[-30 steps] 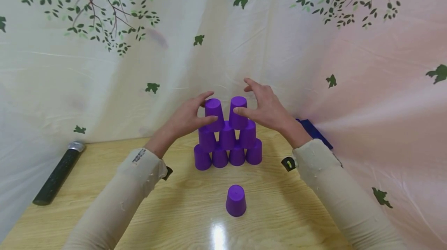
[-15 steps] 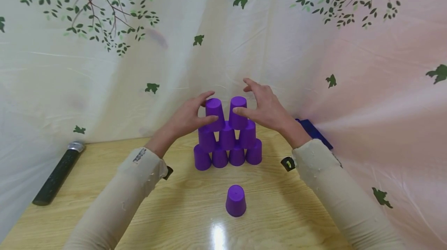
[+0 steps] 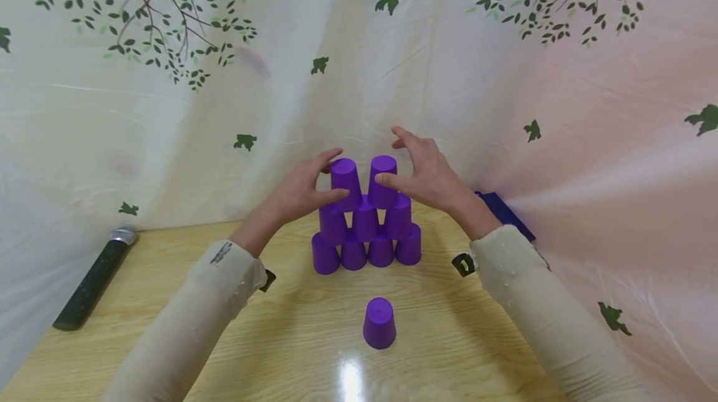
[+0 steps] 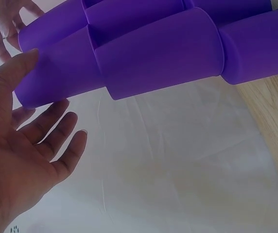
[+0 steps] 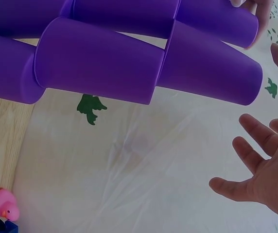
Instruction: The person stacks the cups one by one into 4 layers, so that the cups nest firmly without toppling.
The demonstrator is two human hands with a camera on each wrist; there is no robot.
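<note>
Purple cups stand upside down in a stepped stack: several in the bottom row, three in the middle row (image 3: 366, 220), two on top. My left hand (image 3: 297, 190) holds the top left cup (image 3: 345, 179) between thumb and fingers; in the left wrist view the thumb lies over its side and the fingers (image 4: 63, 131) pass beneath. Beside the top right cup (image 3: 387, 199), my right hand (image 3: 434, 171) is spread, its thumb overlapping the cup in the head view. A gap shows between its fingers and that cup (image 5: 212, 68) in the right wrist view.
A single purple cup (image 3: 379, 325) stands upside down in front of the stack on the wooden table (image 3: 303, 339). At the left lies a black cylinder with a silver end (image 3: 92, 283). A blue object (image 3: 507, 216) and a pink rubber duck (image 5: 5, 205) are at the right. A leaf-patterned sheet hangs behind.
The top left cup has shifted very slightly to the right, with my left hand around it. My right hand and the other cups stay in place.
</note>
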